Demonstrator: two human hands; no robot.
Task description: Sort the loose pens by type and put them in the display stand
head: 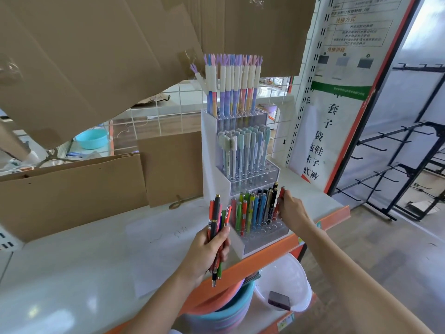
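A white three-tier display stand (209, 150) stands on the shelf. Pastel pens with white caps fill its top tier, pale blue capped pens its middle tier, and mixed coloured pens (252, 208) its lowest tier. My left hand (207, 251) grips a bundle of loose pens (216, 218), red, black and green, just left of the lowest tier. My right hand (292, 210) pinches a red pen (279, 201) at the right end of the lowest tier, its lower end down among the holes.
Cardboard sheets (72, 196) lean behind and to the left on the white shelf (84, 261). The shelf's orange front edge (332, 213) runs below the stand. Stacked basins (224, 309) and a white bucket (289, 273) sit underneath. A black hook rack (397, 169) stands at the right.
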